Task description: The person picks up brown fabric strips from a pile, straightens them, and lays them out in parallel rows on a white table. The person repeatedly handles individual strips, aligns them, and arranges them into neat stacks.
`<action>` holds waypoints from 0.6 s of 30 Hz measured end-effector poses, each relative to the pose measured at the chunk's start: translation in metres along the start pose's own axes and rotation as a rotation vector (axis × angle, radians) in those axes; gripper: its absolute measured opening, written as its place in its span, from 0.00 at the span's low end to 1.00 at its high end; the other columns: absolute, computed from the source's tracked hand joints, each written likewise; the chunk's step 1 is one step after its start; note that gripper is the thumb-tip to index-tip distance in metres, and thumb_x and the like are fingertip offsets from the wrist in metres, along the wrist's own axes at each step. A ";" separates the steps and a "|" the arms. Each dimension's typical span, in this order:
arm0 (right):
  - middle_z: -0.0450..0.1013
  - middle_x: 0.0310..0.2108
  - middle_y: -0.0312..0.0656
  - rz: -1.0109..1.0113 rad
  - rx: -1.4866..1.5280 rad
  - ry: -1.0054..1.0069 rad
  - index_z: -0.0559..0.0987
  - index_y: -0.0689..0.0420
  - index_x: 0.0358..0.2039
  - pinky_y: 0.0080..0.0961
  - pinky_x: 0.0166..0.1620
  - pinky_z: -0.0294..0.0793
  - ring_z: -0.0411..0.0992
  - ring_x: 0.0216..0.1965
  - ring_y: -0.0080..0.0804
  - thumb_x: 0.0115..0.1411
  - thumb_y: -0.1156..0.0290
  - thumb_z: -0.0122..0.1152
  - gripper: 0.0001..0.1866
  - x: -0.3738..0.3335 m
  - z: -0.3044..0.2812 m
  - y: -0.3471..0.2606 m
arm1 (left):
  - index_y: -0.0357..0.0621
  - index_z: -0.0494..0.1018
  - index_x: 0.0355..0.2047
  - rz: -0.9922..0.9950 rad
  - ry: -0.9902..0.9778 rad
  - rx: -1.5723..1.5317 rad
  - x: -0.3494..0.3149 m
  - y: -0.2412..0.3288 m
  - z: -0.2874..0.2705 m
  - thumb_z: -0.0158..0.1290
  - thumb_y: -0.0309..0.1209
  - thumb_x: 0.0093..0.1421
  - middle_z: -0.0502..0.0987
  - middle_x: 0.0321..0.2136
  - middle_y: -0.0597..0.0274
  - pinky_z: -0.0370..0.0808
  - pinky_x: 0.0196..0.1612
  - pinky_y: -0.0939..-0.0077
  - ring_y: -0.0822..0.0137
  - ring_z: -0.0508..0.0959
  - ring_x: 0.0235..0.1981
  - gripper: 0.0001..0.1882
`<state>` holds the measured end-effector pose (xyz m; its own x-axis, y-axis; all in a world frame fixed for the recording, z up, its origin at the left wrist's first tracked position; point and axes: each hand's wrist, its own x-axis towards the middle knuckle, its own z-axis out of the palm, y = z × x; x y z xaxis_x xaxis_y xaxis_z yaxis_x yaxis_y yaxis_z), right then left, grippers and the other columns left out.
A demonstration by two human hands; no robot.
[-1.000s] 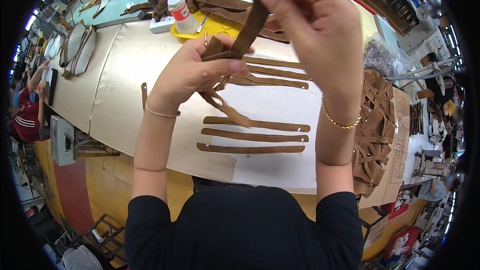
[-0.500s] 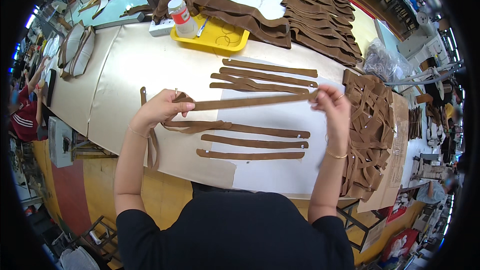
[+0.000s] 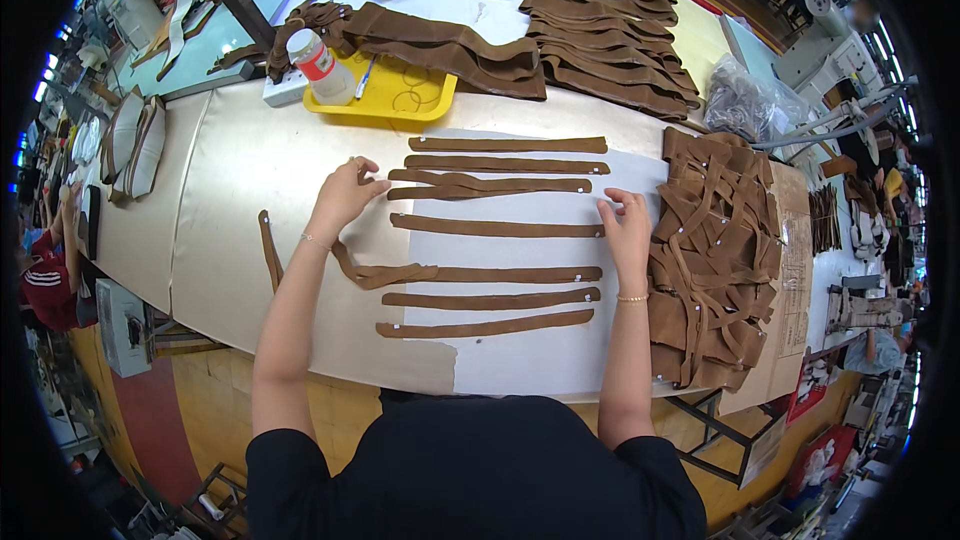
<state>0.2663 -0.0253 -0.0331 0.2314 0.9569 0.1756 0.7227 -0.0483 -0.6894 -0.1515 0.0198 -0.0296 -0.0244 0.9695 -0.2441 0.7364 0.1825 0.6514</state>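
Note:
Several brown fabric straps lie in spaced rows on a white sheet [image 3: 520,360], small light marks at their ends. Beside the right end of a straight strap [image 3: 495,226] is my right hand [image 3: 628,230], open, fingers apart and curved. My left hand [image 3: 345,195], just off that strap's left end, has its thumb and a finger raised; a bit of brown strap shows in its bent fingers, mostly hidden. Below, a folded strap [image 3: 385,275] runs back behind my left forearm. Another strap [image 3: 268,240] passes behind that forearm farther left.
A heap of tangled brown straps [image 3: 715,250] lies at the right. At the back are a yellow tray [image 3: 385,105] with a bottle [image 3: 318,65], wide brown bands [image 3: 440,40] and stacked strips [image 3: 620,40]. A plastic bag [image 3: 745,100] and layered pieces [image 3: 135,145] flank them.
The strap stretched between my hands now lies flat on the sheet. My right hand has let go of its end, and my left hand has released the other. The whole view has shifted slightly.

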 end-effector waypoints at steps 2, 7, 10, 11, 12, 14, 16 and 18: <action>0.72 0.38 0.44 -0.010 -0.059 -0.029 0.80 0.60 0.38 0.32 0.44 0.72 0.71 0.39 0.39 0.55 0.71 0.65 0.11 0.012 0.011 0.000 | 0.36 0.74 0.47 0.035 0.030 -0.053 0.009 0.010 0.005 0.63 0.38 0.54 0.80 0.37 0.47 0.76 0.44 0.68 0.59 0.80 0.39 0.24; 0.71 0.37 0.43 -0.116 -0.165 0.004 0.81 0.57 0.37 0.36 0.46 0.70 0.70 0.41 0.43 0.53 0.70 0.67 0.11 0.020 0.034 0.001 | 0.41 0.77 0.41 0.101 0.106 0.099 0.012 0.020 0.027 0.64 0.36 0.51 0.75 0.36 0.52 0.74 0.44 0.65 0.55 0.78 0.39 0.19; 0.71 0.37 0.43 -0.079 -0.183 -0.047 0.80 0.57 0.35 0.38 0.46 0.70 0.70 0.41 0.44 0.52 0.70 0.67 0.10 0.027 0.036 0.000 | 0.40 0.75 0.31 0.077 0.059 0.108 0.016 0.023 0.026 0.65 0.34 0.49 0.76 0.36 0.51 0.74 0.43 0.64 0.54 0.77 0.39 0.14; 0.71 0.37 0.43 -0.059 -0.180 -0.069 0.80 0.57 0.34 0.38 0.45 0.71 0.70 0.41 0.44 0.52 0.70 0.67 0.10 0.029 0.036 -0.001 | 0.39 0.75 0.30 0.064 0.046 0.108 0.016 0.024 0.024 0.65 0.34 0.48 0.76 0.35 0.51 0.73 0.43 0.64 0.54 0.77 0.38 0.14; 0.71 0.37 0.44 -0.062 -0.191 -0.085 0.80 0.58 0.33 0.38 0.45 0.71 0.70 0.41 0.44 0.52 0.70 0.68 0.09 0.028 0.034 -0.003 | 0.39 0.75 0.30 0.052 0.033 0.108 0.014 0.023 0.022 0.66 0.33 0.48 0.76 0.35 0.51 0.73 0.43 0.64 0.53 0.77 0.38 0.14; 0.71 0.36 0.44 -0.026 -0.166 -0.120 0.80 0.58 0.33 0.37 0.44 0.71 0.71 0.39 0.42 0.52 0.71 0.67 0.08 0.031 0.032 0.000 | 0.38 0.75 0.28 0.056 0.034 0.081 0.012 0.025 0.017 0.65 0.31 0.49 0.77 0.30 0.52 0.73 0.41 0.66 0.57 0.78 0.34 0.12; 0.71 0.35 0.44 -0.002 -0.136 -0.141 0.80 0.59 0.32 0.35 0.43 0.72 0.71 0.36 0.41 0.52 0.72 0.67 0.07 0.033 0.031 0.001 | 0.37 0.75 0.28 0.027 -0.037 -0.063 0.011 0.022 0.007 0.64 0.30 0.50 0.78 0.28 0.54 0.73 0.40 0.69 0.62 0.78 0.32 0.11; 0.71 0.34 0.43 0.012 -0.100 -0.145 0.80 0.59 0.31 0.33 0.41 0.72 0.72 0.34 0.38 0.53 0.74 0.66 0.06 0.032 0.029 -0.002 | 0.36 0.75 0.29 0.008 -0.090 -0.170 0.007 0.020 -0.001 0.64 0.29 0.51 0.78 0.28 0.57 0.73 0.40 0.71 0.65 0.78 0.32 0.10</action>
<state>0.2533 0.0131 -0.0461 0.1492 0.9870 0.0602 0.7834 -0.0808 -0.6162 -0.1375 0.0310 -0.0174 0.0474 0.9538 -0.2966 0.6115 0.2071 0.7637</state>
